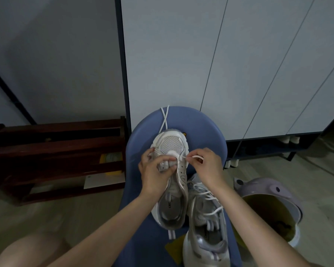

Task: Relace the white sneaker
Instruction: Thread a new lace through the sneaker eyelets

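Observation:
A white sneaker (172, 145) lies on a blue chair (204, 130), toe pointing away from me. My left hand (154, 170) grips its left eyelet flap and tongue area. My right hand (206, 164) pinches the tip of a white lace (196, 157) right at an eyelet on the shoe's right side. Two lace strands (165, 117) cross and trail over the chair's far edge beyond the toe. A second, laced sneaker (206, 224) lies beside the first, nearer to me on the right.
A dark wooden shoe rack (56, 151) stands to the left on the floor. A lilac bin with a yellow-green liner (268, 209) sits to the right. White cabinet doors (239, 64) rise behind the chair. My bare knee (31, 251) shows at bottom left.

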